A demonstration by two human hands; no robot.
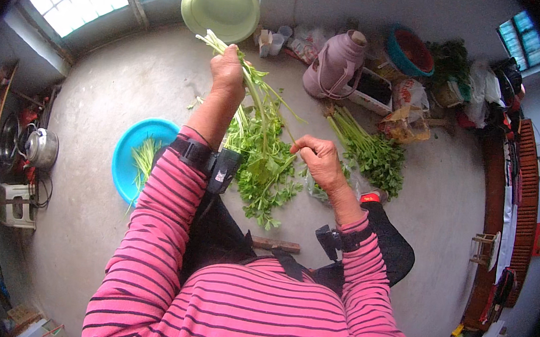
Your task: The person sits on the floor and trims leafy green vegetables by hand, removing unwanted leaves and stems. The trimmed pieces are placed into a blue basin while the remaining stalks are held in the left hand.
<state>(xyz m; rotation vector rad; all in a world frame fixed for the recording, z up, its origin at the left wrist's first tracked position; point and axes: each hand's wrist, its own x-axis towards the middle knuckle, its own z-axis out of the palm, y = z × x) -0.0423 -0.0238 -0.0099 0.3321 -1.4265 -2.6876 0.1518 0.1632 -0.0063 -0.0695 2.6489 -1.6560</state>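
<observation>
My left hand (228, 71) is raised in front of me, closed around a bunch of celery stalks (257, 86). Their pale cut ends stick out beyond the fist, and leafy stems hang down toward the floor. Lower and to the right, my right hand (322, 164) pinches a thin celery stem (289, 132) between thumb and fingers. Beneath both hands lies a heap of leafy celery (268, 188) on the concrete floor. A blue plastic basin (120, 165) stands left of my left forearm, with trimmed celery stalks (146, 155) in it; the forearm hides part of its rim.
A further celery bunch (375, 152) lies right of the heap, near a clear plastic bag (314, 190). Farther off are a pink thermos flask (335, 64), a green basin (221, 8) and a white box (368, 100). A metal kettle (42, 148) is at far left.
</observation>
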